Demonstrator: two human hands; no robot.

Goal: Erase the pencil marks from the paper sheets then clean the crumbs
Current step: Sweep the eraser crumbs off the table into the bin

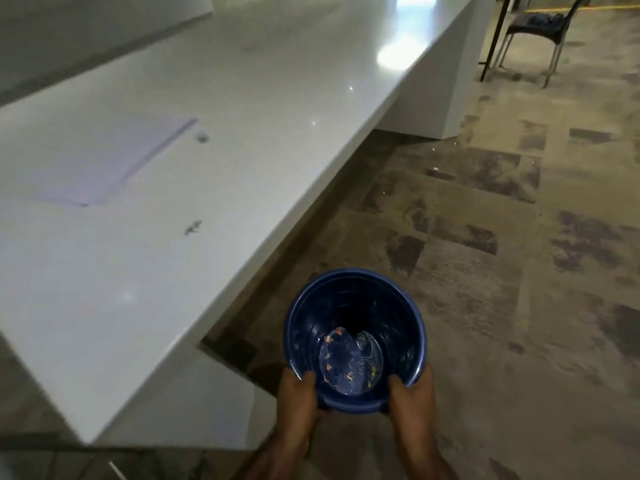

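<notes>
Near the bottom of the head view, both hands hold a blue bin [363,299] by its near rim, over the patterned floor [485,271] just off the right edge of the white counter [259,126]; the left hand [298,393] grips the rim's left side with its thumb hooked inside; the right hand [411,393] does the same on the right side; the fingers on the outer wall are mostly hidden; both forearms come up from the bottom edge, close together, and the bin's mouth faces up at the camera; a few coloured scraps lie on its bottom. On the counter, far and to the left, the paper sheets [104,161] lie flat in a loose stack; blur hides whether any pencil marks are left; a small dark heap of crumbs [193,228] sits on bare counter nearer than the sheets, well apart from the bin; a small grey thing [202,136] lies just beside the stack's right corner, too blurred to name. The step in hand looks like the cleaning; the next move calls for bringing the rim under the counter edge near the heap, freeing one hand, and sweeping the crumbs gently over the edge; such crumbs likely scatter easily.
</notes>
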